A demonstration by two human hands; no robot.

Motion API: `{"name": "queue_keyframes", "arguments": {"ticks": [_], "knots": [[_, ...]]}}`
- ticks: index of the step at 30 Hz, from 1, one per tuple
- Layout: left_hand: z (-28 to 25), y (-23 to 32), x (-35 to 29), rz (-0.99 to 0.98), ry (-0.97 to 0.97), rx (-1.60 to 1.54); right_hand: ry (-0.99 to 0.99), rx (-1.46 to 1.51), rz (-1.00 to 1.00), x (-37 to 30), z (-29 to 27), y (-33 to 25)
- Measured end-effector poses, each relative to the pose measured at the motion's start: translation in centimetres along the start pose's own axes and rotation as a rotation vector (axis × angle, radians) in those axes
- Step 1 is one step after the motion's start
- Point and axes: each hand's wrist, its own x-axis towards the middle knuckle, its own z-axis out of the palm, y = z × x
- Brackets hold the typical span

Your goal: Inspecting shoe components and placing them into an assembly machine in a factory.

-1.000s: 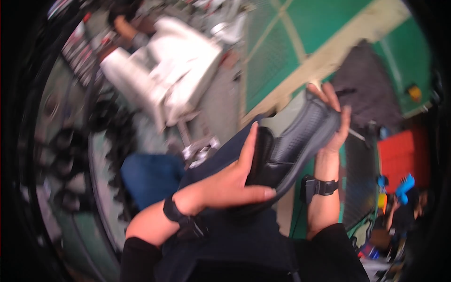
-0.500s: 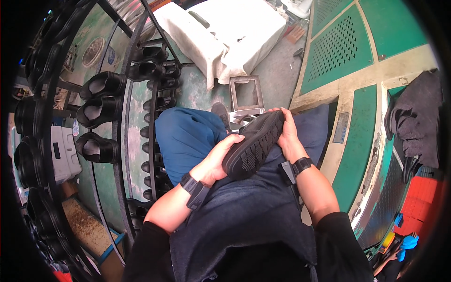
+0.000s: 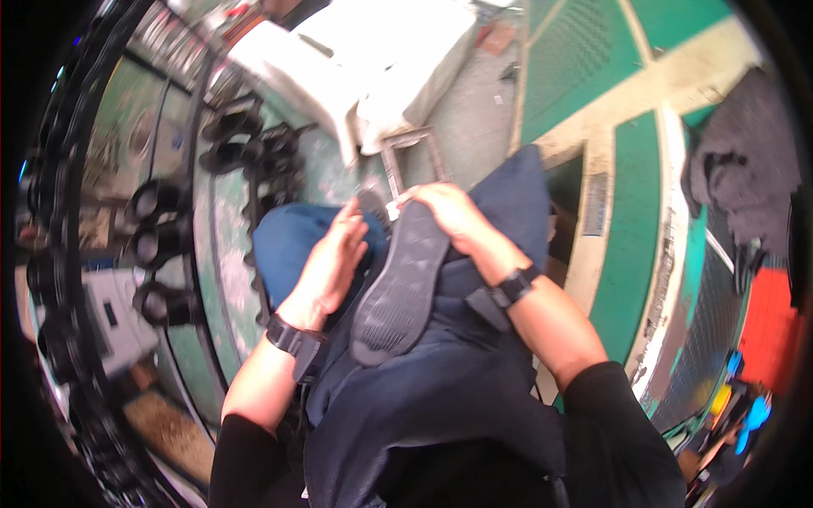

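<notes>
A black shoe [image 3: 400, 292] lies sole up over my lap, its grey-black tread facing me. My right hand [image 3: 449, 213] grips its far end, with the fingers curled over the tip. To the left of the shoe, my left hand [image 3: 335, 258] is apart from the sole, fingers stretched out and holding nothing. The shoe's upper is hidden beneath the sole. Dark wristbands sit on both wrists, and a dark blue apron [image 3: 440, 406] covers my lap.
Racks at left carry several black shoes [image 3: 161, 245]. Ahead stand a small metal frame [image 3: 391, 169] and a white-draped surface [image 3: 415, 51]. A green and cream machine panel [image 3: 631, 254] runs along the right, with dark cloth [image 3: 741, 157] and a red crate [image 3: 766, 326] beyond.
My left hand has come off the shoe and moved left. The shoe has turned sole up, more lengthwise, with my right hand still on its far end. The whole view has shifted.
</notes>
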Motion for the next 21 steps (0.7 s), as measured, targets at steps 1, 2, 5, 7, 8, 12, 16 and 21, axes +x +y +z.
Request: {"name": "queue_keyframes", "arguments": {"ticks": [1,2,5,7,8,12,16,21], "knots": [[-0.5,0.4,1.4,0.023,-0.016,-0.015,-0.005,-0.008,0.073,0.2,0.7,-0.6],[-0.7,0.4,3.0,0.023,-0.034,0.040,0.047,-0.156,-0.044,0.5,0.7,0.1],[-0.8,-0.7,7.3,-0.002,-0.008,0.129,-0.085,-0.174,-0.230,0.6,0.5,0.8],[1.2,-1.0,9.2,-0.013,-0.020,0.128,-0.084,-0.125,-0.258,0.4,0.3,1.0],[2.5,-1.5,10.2,0.029,0.022,0.161,-0.116,-0.025,-0.281,0.4,0.2,1.1],[1.6,-2.6,11.8,-0.126,-0.158,-0.093,-0.061,0.015,-0.315,1.1,1.3,2.0],[1.8,-3.4,11.1,-0.049,-0.067,-0.106,0.096,-0.221,-0.321,0.9,1.5,3.2],[1.7,-3.5,9.1,0.080,-0.018,0.006,0.210,-0.251,-0.429,-0.3,3.5,2.8]]}}
